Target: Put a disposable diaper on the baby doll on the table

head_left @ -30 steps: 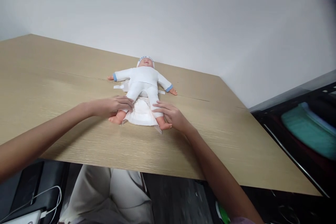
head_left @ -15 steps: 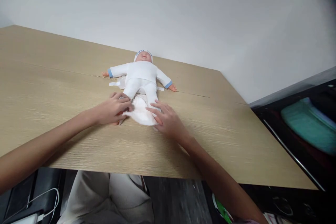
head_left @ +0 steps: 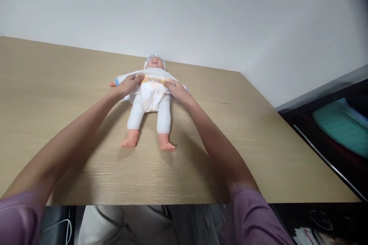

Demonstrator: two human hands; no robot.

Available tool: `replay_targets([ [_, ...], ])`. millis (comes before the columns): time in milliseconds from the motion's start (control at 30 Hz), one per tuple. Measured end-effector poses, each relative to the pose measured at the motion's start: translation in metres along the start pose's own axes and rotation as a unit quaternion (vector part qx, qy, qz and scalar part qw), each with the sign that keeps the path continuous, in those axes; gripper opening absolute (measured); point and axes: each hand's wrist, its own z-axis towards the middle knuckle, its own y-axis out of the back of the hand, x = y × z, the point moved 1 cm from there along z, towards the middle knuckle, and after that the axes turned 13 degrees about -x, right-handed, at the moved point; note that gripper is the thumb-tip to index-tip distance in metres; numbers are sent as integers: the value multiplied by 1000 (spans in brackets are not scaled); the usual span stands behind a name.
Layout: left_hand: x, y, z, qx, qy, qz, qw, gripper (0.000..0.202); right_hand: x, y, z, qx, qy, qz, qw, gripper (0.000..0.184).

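A baby doll in a white suit and cap lies on its back, its head toward the wall and bare feet toward me. Between its legs and up over its belly runs a white diaper with an orange printed band at the waist. My left hand pinches the diaper's upper left corner. Its upper right corner is gripped by my right hand, the thumb on the printed front. My hands partly cover the doll's arms. The side tapes are mostly hidden.
The doll rests on a wooden table with a thin seam across it. Behind stands a pale wall. At the right is a dark surface holding a teal item. Papers and a white cable show below the table edge.
Both hands have moved up from the doll's lower legs to its waist. The diaper's front, earlier lying between the legs, is now folded up over the belly, leaving the legs and feet uncovered.
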Motion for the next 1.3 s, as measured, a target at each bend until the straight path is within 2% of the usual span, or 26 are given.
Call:
replay_targets([
  [67, 12, -5, -1, 19, 52, -51, 997, 67, -7, -6, -2, 5, -28, 35, 999, 42],
  [133, 18, -4, -13, 45, 76, -78, 993, 69, -10, -4, -16, 15, -35, 51, 998, 45],
  [233, 16, 4, -38, 83, 83, -71, 991, 67, -8, 7, -44, 46, -25, 50, 997, 50],
  [300, 9, 12, -49, 95, 74, -29, 992, 63, -5, 16, -61, 58, -10, 34, 998, 52],
  [333, 4, 15, -52, 90, 65, 2, 994, 60, -3, 21, -68, 47, 2, 17, 999, 52],
  [400, -5, 20, -53, 57, 42, 73, 995, 49, -2, 30, -79, -31, 44, -33, 998, 48],
  [500, -23, 19, -51, -38, -31, 156, 986, 26, -9, 41, -96, -182, 113, -106, 971, 37],
  [533, -30, 15, -52, -65, -76, 177, 979, 25, -14, 44, -102, -202, 123, -124, 964, 35],
  [600, -45, 2, -59, -88, -189, 208, 956, 25, -26, 48, -114, -187, 129, -157, 961, 33],
  [633, -52, -6, -64, -75, -246, 215, 942, 24, -33, 49, -120, -168, 133, -174, 961, 31],
  [700, -64, -24, -75, -12, -329, 216, 919, 26, -44, 49, -127, -139, 147, -206, 957, 26],
  [767, -70, -41, -84, 57, -363, 229, 902, 32, -52, 48, -130, -139, 152, -227, 952, 22],
  [833, -70, -53, -89, 94, -361, 269, 888, 39, -58, 46, -129, -151, 139, -241, 949, 22],
  [933, -66, -61, -90, 92, -346, 322, 876, 45, -62, 45, -125, -160, 106, -249, 949, 24],
  [1133, -61, -62, -88, 69, -326, 317, 888, 49, -65, 51, -122, -153, 10, -226, 962, 39],
  [1300, -58, -63, -85, 55, -317, 320, 891, 51, -61, 55, -119, -140, -41, -241, 960, 44],
])
